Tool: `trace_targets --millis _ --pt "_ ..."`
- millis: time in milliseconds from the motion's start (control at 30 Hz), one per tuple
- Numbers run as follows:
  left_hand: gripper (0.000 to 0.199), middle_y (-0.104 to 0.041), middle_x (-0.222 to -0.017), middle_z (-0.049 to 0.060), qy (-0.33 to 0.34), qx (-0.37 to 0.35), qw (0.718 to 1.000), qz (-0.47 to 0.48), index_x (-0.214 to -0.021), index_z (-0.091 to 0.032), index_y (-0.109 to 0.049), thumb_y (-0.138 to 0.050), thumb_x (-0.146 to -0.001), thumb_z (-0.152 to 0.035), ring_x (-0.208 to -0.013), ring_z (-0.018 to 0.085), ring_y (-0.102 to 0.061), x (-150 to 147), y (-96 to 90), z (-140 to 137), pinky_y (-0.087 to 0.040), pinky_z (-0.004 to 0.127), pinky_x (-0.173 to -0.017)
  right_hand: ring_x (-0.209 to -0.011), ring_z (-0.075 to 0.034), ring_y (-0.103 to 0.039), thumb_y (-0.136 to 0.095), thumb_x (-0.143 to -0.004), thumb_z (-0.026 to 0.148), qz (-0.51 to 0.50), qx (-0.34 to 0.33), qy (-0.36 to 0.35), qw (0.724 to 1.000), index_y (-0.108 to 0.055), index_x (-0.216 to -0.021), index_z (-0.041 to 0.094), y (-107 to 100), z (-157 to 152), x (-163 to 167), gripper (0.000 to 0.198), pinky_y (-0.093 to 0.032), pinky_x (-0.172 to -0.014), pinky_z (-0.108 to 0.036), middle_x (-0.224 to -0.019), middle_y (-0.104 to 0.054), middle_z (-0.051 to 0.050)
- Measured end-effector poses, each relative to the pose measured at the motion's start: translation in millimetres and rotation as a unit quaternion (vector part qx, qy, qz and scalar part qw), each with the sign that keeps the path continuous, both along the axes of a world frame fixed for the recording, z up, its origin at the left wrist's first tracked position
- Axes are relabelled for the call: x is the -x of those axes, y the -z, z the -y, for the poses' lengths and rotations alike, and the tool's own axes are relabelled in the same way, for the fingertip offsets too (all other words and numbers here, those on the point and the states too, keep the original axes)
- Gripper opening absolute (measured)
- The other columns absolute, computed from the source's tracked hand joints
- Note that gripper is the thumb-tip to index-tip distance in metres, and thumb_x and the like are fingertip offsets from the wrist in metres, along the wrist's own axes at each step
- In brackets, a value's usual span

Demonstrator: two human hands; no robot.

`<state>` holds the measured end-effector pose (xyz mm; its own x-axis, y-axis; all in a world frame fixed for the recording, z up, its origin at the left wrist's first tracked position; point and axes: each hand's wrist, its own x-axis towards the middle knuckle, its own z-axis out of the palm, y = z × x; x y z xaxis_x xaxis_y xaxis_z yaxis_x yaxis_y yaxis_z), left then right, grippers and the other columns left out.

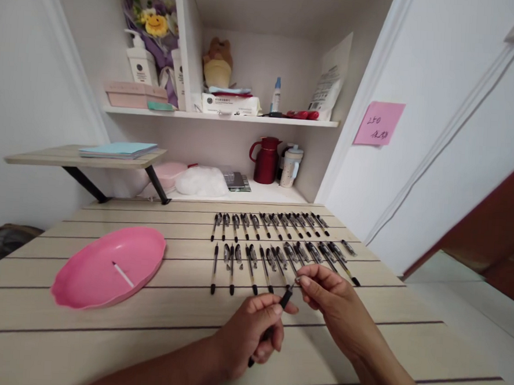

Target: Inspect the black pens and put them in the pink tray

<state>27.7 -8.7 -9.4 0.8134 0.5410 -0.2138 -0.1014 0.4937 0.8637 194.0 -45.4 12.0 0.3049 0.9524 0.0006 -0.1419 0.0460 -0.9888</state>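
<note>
My left hand (257,326) is closed around a black pen (286,297), which points up and to the right with its grip showing past the thumb. Right at its point, my right hand (327,290) pinches a small pen tip piece (297,281) between thumb and forefinger; its detail is hard to make out. Beyond both hands, several uncapped pens (214,268) lie in a front row with clear caps (237,253) beside them. A couple of tiny cone tips (241,267) rest among these. A back row of pens (246,227) lies behind, caps alongside.
On the left of the slatted table (179,321) sits a pink tray (148,267) holding a thin white stick (122,274). Behind it stands a small raised shelf (45,155) with blue paper (118,149). A red jug (266,161) and a cup (290,166) stand in the back cubby.
</note>
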Motion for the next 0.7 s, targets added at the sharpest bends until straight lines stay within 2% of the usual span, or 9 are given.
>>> trace_targets --millis 233,500,600,700 --pt "0.035 -0.049 -0.048 -0.006 0.019 -0.020 1.000 -0.015 -0.103 -0.012 -0.054 -0.047 -0.081 -0.038 -0.028 0.001 -0.026 1.4 0.8 -0.5 -0.015 0.017 -0.032 -0.052 -0.008 -0.043 -0.071 -0.064 0.038 0.023 0.032 -0.041 0.998 -0.061 -0.076 0.017 -9.9 8.2 6.2 0.026 -0.032 -0.050 -0.022 -0.061 -0.052 0.003" --pt "0.035 -0.050 -0.049 -0.005 0.022 -0.057 0.998 -0.015 -0.102 -0.011 -0.056 -0.046 -0.081 -0.037 -0.028 0.001 -0.026 2.9 -1.6 -0.7 -0.015 0.017 -0.032 -0.051 -0.007 -0.041 -0.072 -0.064 0.033 -0.072 0.067 -0.103 0.990 -0.063 -0.081 0.019 -5.2 13.1 6.1 0.024 -0.032 -0.053 -0.022 -0.057 -0.050 0.005" --pt "0.035 -0.050 -0.049 -0.005 0.023 -0.055 0.998 -0.007 -0.102 -0.011 -0.056 -0.046 -0.081 -0.036 -0.028 0.001 -0.026 3.2 -1.8 -1.1 -0.015 0.017 -0.032 -0.052 -0.008 -0.040 -0.071 -0.064 0.035 -0.067 0.064 -0.091 0.991 -0.066 -0.091 0.020 -1.8 13.9 5.5 0.031 -0.030 -0.052 -0.022 -0.058 -0.051 0.003" --pt "0.036 -0.050 -0.048 -0.005 0.020 -0.053 0.998 -0.009 -0.103 -0.010 -0.057 -0.047 -0.080 -0.036 -0.028 0.001 -0.025 3.3 -2.6 -0.6 -0.014 0.018 -0.032 -0.050 -0.008 -0.035 -0.072 -0.063 0.036 -0.047 0.055 -0.065 0.995 -0.068 -0.084 0.017 1.6 12.8 6.4 0.029 -0.025 -0.048 -0.023 -0.056 -0.051 0.002"
